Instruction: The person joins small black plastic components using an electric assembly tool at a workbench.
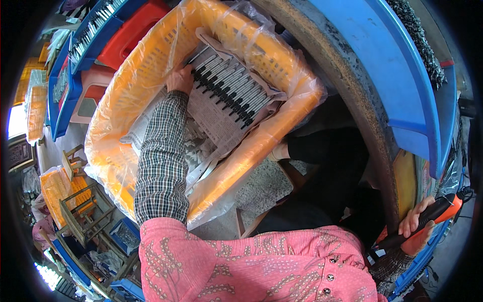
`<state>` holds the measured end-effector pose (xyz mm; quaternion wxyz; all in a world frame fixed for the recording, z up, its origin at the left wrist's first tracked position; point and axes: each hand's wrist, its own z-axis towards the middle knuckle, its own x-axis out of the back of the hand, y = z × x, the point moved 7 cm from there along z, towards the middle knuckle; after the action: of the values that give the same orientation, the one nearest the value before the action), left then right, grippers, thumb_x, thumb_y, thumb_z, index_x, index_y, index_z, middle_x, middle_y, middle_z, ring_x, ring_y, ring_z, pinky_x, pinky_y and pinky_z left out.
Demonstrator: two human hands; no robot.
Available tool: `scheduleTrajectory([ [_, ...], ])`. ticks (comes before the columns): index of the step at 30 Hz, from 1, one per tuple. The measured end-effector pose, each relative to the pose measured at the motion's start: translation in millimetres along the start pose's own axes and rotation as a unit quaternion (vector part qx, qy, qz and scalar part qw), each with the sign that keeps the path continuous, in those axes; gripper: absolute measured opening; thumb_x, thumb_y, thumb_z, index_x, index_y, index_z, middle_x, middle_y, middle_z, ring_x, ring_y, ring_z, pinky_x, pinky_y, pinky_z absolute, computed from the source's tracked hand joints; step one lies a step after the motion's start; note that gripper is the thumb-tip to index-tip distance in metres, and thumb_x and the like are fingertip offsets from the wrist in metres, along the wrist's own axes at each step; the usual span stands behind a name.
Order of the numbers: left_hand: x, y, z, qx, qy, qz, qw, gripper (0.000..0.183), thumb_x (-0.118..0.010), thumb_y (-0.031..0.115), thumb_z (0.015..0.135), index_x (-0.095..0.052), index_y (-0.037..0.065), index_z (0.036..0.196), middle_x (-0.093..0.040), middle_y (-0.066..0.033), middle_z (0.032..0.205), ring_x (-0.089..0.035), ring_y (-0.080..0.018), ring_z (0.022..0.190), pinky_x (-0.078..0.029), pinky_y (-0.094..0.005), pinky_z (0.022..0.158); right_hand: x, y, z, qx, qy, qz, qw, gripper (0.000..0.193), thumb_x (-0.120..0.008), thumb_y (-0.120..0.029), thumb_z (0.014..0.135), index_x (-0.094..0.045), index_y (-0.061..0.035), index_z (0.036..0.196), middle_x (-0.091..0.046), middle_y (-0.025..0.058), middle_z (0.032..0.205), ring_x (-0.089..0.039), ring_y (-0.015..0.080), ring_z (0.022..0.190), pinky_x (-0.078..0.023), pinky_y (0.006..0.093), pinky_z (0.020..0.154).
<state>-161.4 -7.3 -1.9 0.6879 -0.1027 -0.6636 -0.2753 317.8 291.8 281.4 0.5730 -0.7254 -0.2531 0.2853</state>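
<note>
Inside an orange plastic basket (254, 163) lined with clear film, a row of thin silver rods with black ends (229, 88) lies side by side on a newspaper sheet (211, 113). My left hand (180, 79) reaches in at the row's left end. Its fingers are curled and partly hidden, closed around what looks like one such silver rod (199, 53). At the far right, my right hand (416, 216) is wrapped round the black grip of a black-and-orange power tool (436, 210). A dark coiled cord shows beside that tool.
A worn curved bench edge (347, 65) and a blue tray (372, 45) rise at the right. Blue bins with metal parts (95, 30) and a red stool (133, 30) stand far left. Wooden stools (85, 214) and another orange basket (58, 191) are lower left.
</note>
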Motion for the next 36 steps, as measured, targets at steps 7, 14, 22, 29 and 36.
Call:
scheduleTrajectory([
  [7,-1,13,1,-0.065,0.062,0.029,0.996,0.022,-0.050,0.011,0.078,-0.065,0.018,0.094,-0.059,-0.0153,0.091,-0.059,-0.0324,0.087,-0.048,-0.0419,0.073,0,-1,0,-0.003,-0.009,0.001,1.000,0.047,-0.065,-0.037,0.079,-0.033,-0.0047,0.093,-0.041,-0.0001,0.054,-0.041,0.0083,0.037,-0.041,0.0217,0.034],
  [14,-4,10,3,-0.052,0.035,0.012,0.998,0.025,-0.050,0.010,0.079,-0.066,0.020,0.095,-0.058,-0.0152,0.092,-0.058,-0.0326,0.088,-0.048,-0.0417,0.073,3,2,-1,-0.005,-0.002,0.015,1.000,0.048,-0.066,-0.035,0.078,-0.033,-0.0049,0.093,-0.041,0.0003,0.055,-0.042,0.0089,0.036,-0.041,0.0218,0.035],
  [22,7,3,11,-0.012,0.097,0.037,0.995,0.021,-0.045,0.011,0.081,-0.060,0.010,0.096,-0.058,-0.0175,0.097,-0.059,-0.0348,0.084,-0.048,-0.0419,0.070,3,2,0,-0.010,-0.012,0.019,1.000,0.047,-0.066,-0.035,0.078,-0.032,-0.0050,0.094,-0.041,0.0007,0.055,-0.042,0.0092,0.037,-0.042,0.0225,0.035],
  [29,-12,-12,27,0.028,0.047,0.056,0.997,0.019,-0.046,0.016,0.082,-0.059,0.011,0.095,-0.060,-0.0167,0.096,-0.059,-0.0360,0.084,-0.048,-0.0446,0.068,3,2,-1,-0.009,-0.006,0.017,1.000,0.047,-0.065,-0.035,0.079,-0.032,-0.0050,0.093,-0.041,0.0009,0.055,-0.042,0.0091,0.037,-0.042,0.0224,0.035],
  [36,-9,-2,31,0.045,0.020,0.114,0.992,0.017,-0.049,0.017,0.080,-0.060,0.010,0.092,-0.061,-0.0158,0.092,-0.061,-0.0341,0.083,-0.050,-0.0435,0.067,4,2,-1,-0.009,-0.014,0.024,1.000,0.046,-0.064,-0.033,0.080,-0.032,-0.0049,0.094,-0.042,0.0014,0.056,-0.042,0.0094,0.037,-0.043,0.0228,0.036],
])
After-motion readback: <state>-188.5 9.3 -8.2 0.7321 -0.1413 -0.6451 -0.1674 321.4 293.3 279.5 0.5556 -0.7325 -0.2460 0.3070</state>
